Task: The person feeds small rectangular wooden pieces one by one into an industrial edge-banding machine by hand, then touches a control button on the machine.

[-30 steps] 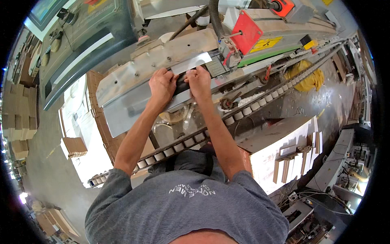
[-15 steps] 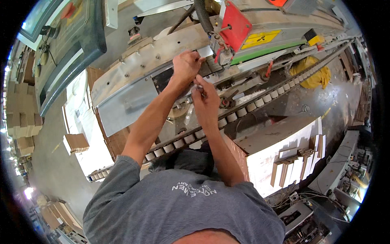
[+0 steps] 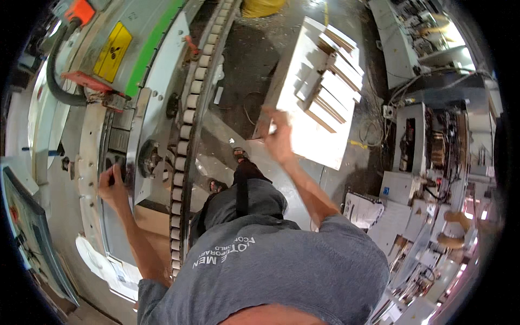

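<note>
White strips (image 3: 337, 91) ahead, right of both hands (image 3: 278, 138).

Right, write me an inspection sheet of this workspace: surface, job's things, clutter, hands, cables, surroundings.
Surface: flat grey metal machine plate at the left; white-topped board stack ahead of the right arm.
Job's things: narrow white-and-brown board strips lying unevenly on the stack.
Clutter: small pale rectangular scrap on the stained grey floor.
Hands: left hand by the machine, fingers curled; right hand blurred, near the stack; cannot tell whether either holds anything.
Cables: thick dark flexible hose at upper left; thin tangled cables at right.
Surroundings: dark-edged conveyor track with white rollers; crumpled yellow bag-like bundle.
</note>
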`<state>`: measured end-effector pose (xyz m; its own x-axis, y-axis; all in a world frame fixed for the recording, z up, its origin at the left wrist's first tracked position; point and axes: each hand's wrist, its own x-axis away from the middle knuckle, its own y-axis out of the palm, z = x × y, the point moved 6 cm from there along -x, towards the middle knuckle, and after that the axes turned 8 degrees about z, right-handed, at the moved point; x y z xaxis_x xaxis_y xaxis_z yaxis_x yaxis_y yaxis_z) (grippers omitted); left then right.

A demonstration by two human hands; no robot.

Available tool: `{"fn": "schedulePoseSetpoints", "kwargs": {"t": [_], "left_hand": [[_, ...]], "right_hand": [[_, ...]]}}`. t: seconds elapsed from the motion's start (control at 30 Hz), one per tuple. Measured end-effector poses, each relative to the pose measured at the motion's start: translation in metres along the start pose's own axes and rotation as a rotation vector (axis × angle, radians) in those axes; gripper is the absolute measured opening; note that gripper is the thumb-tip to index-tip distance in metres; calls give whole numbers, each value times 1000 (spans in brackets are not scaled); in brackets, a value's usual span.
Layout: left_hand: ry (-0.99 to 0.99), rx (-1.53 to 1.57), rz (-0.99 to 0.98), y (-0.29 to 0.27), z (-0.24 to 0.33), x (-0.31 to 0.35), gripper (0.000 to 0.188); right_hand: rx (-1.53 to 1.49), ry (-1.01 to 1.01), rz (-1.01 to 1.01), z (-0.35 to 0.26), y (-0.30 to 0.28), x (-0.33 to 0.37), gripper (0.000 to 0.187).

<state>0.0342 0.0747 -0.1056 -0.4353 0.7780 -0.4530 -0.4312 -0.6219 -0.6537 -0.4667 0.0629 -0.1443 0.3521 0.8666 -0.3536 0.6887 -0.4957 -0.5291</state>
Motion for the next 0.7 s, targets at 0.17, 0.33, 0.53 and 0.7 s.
{"fn": "schedulePoseSetpoints", "kwargs": {"t": [0.17,0.33,0.53,0.7], "left_hand": [[-21,297,-20,8,34,30,14],[63,330,-83,32,80,40,10],[151,346,-63,35,95,54,4],[206,356,-337,38,161,77,49]], "right_hand": [[745,-55,133,123,-120,-47,65],[983,-205,72,166,-139,-56,57],[962,-211,34,155,-143,-70,45],[-179,431,-153,39,-86,-50,38]]}}
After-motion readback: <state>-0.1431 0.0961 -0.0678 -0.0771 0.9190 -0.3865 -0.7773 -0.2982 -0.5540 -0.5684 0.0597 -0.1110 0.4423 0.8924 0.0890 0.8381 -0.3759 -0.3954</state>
